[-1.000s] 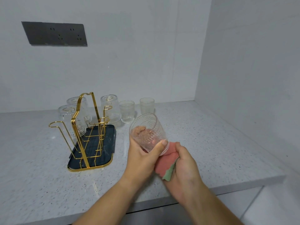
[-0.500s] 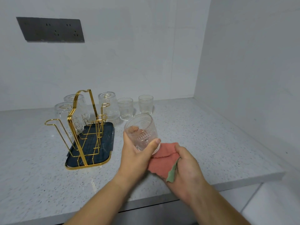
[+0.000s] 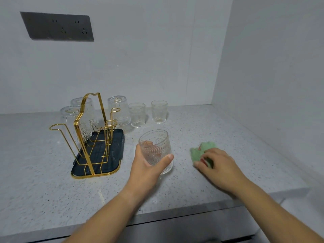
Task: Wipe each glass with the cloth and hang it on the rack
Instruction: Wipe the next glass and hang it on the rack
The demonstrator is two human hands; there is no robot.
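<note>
The glass [image 3: 154,149] is leaning in the left hand [image 3: 146,168], which is gripping it near the gold rack [image 3: 87,130]. The right hand [image 3: 219,165] is pinching the green cloth [image 3: 201,150] on the worktop [image 3: 192,186].

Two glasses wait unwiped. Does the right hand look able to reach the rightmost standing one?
Probably yes: only bare counter lies between the right hand and that glass. Its fingers grip the cloth, though, so it must drop that first.
</note>
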